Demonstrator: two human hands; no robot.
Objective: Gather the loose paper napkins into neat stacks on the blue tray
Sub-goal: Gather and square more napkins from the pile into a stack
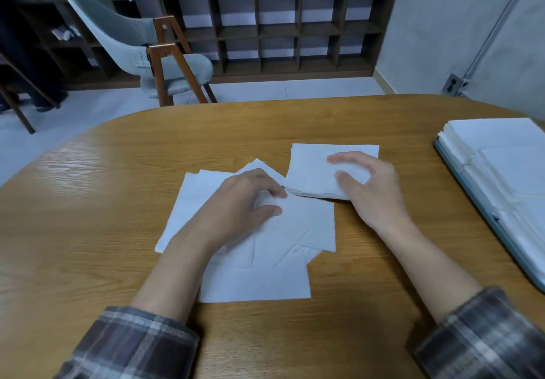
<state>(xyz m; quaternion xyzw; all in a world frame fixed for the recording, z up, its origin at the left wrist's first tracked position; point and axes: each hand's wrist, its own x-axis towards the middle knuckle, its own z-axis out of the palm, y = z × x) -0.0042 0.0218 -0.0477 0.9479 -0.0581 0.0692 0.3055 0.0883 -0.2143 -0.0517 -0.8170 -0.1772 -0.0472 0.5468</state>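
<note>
Several loose napkins [265,260] left overlapping at worktop [88,201] centre. Gathering step judged under way: one sheet pinched between thumb and forefinger of left hand [250,201]. Small stack [309,166] just beyond is held by right hand [368,181], fingers curled over top, thumb at near edge. Next move: pinched sheet to be squared onto stack. Blue tray [474,194] at right edge, already loaded with neat napkin stacks [501,142].

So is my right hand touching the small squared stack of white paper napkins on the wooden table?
Touching. In the head view, the right hand curls its thumb and fingers onto the napkin stack, no gap showing.
</note>
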